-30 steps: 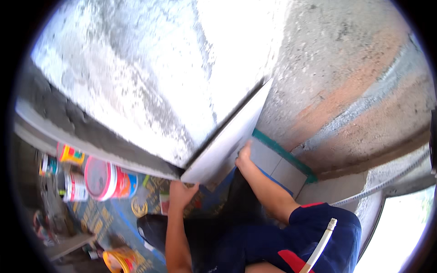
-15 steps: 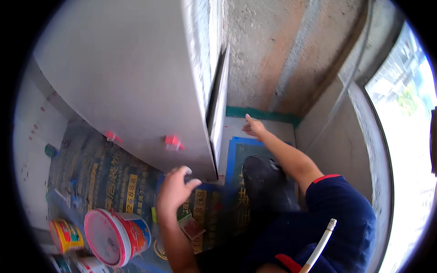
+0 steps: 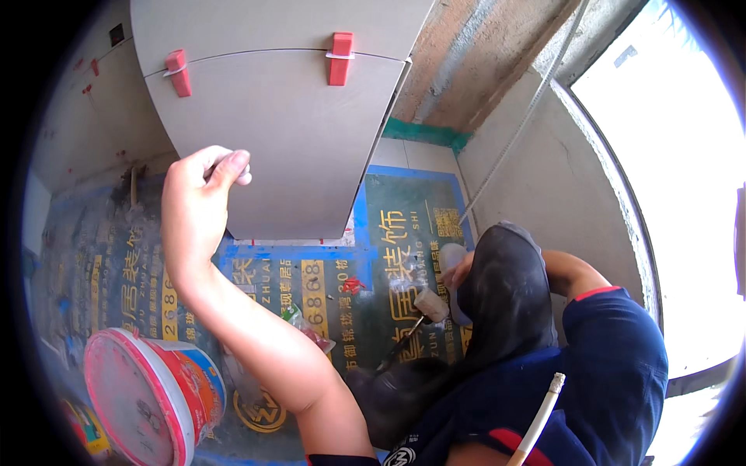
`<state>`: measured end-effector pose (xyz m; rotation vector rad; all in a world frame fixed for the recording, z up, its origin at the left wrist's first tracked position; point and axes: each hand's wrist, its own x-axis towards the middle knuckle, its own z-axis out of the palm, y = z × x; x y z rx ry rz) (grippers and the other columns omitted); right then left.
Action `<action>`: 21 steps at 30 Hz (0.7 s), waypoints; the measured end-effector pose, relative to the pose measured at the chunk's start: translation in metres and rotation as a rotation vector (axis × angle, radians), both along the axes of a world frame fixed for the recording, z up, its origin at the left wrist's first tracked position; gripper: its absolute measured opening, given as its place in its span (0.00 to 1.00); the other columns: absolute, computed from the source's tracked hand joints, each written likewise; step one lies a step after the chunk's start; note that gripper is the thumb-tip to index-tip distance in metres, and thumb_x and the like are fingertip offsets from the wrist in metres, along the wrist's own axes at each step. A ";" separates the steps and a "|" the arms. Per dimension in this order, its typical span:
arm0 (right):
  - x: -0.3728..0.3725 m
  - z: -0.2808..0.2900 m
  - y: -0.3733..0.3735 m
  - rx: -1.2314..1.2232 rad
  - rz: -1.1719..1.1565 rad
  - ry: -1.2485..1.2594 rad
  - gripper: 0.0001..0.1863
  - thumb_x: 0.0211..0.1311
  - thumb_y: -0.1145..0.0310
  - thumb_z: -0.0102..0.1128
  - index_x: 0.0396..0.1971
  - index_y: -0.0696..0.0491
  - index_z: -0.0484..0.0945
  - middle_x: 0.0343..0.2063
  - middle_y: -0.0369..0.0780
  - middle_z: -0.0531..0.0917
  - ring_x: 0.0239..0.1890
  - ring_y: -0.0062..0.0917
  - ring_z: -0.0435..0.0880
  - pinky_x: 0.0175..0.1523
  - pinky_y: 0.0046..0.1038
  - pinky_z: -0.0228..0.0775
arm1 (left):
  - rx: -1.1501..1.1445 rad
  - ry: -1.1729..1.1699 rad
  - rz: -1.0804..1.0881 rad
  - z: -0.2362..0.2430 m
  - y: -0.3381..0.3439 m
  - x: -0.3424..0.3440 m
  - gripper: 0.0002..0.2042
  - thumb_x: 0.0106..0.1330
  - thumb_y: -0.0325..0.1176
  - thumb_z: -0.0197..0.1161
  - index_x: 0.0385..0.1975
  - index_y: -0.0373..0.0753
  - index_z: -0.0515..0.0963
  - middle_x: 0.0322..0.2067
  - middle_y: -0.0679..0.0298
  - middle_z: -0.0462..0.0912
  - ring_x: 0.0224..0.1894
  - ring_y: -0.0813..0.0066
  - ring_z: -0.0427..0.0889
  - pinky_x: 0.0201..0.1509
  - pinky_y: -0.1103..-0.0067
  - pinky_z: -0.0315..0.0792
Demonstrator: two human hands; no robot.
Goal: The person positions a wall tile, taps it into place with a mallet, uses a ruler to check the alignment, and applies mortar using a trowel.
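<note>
While red wedges straddle the seam, likely keeping the grey tile below flush, your left hand hangs before it, thumb and fingers pressed together, and your knee half-hides your right hand, its grip impossible to tell.

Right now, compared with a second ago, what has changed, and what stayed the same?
The left hand has left the side tile and is raised, curled, before the wide tile. The right hand has left it too, dropping beside the knee. The lidded bucket stays on the floor.
</note>
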<state>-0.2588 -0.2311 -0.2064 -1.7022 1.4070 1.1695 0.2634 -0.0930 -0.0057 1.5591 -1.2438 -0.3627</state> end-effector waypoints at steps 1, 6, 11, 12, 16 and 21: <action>-0.001 -0.002 0.005 0.007 -0.017 -0.006 0.22 0.62 0.49 0.55 0.34 0.57 0.80 0.33 0.46 0.83 0.40 0.30 0.82 0.43 0.33 0.73 | 0.005 -0.002 0.002 0.006 0.002 -0.005 0.13 0.65 0.35 0.59 0.25 0.29 0.75 0.21 0.67 0.77 0.28 0.83 0.71 0.38 0.83 0.66; -0.006 -0.008 0.005 0.045 -0.045 -0.044 0.21 0.62 0.50 0.55 0.32 0.56 0.80 0.32 0.46 0.83 0.38 0.30 0.82 0.41 0.32 0.74 | 0.007 -0.072 0.035 0.018 0.011 -0.022 0.19 0.65 0.42 0.60 0.23 0.28 0.74 0.18 0.66 0.75 0.27 0.82 0.70 0.37 0.82 0.65; -0.006 -0.030 -0.006 0.134 -0.094 -0.111 0.20 0.62 0.51 0.55 0.31 0.55 0.80 0.32 0.45 0.83 0.37 0.29 0.82 0.40 0.31 0.74 | 0.103 -0.105 0.218 0.018 0.016 -0.030 0.25 0.65 0.50 0.59 0.16 0.32 0.71 0.13 0.69 0.69 0.21 0.82 0.71 0.30 0.81 0.65; -0.008 -0.037 -0.007 0.159 -0.125 -0.124 0.19 0.62 0.51 0.55 0.30 0.55 0.80 0.32 0.45 0.83 0.36 0.29 0.82 0.40 0.31 0.74 | 0.115 -0.112 0.231 0.018 0.014 -0.035 0.25 0.65 0.50 0.59 0.16 0.32 0.71 0.13 0.69 0.69 0.21 0.82 0.71 0.30 0.81 0.65; -0.006 -0.067 -0.003 0.296 -0.297 -0.179 0.19 0.62 0.52 0.55 0.29 0.54 0.79 0.31 0.45 0.83 0.35 0.28 0.82 0.38 0.31 0.74 | 0.295 -0.104 0.483 0.019 0.011 -0.042 0.25 0.67 0.50 0.56 0.14 0.37 0.65 0.12 0.70 0.62 0.20 0.81 0.71 0.27 0.81 0.64; 0.012 -0.136 0.034 0.551 -0.633 -0.197 0.18 0.62 0.53 0.55 0.27 0.54 0.79 0.30 0.44 0.83 0.34 0.27 0.82 0.37 0.30 0.74 | 0.298 -0.278 0.449 0.017 0.009 -0.046 0.11 0.68 0.35 0.55 0.26 0.35 0.69 0.22 0.67 0.69 0.27 0.82 0.71 0.34 0.81 0.67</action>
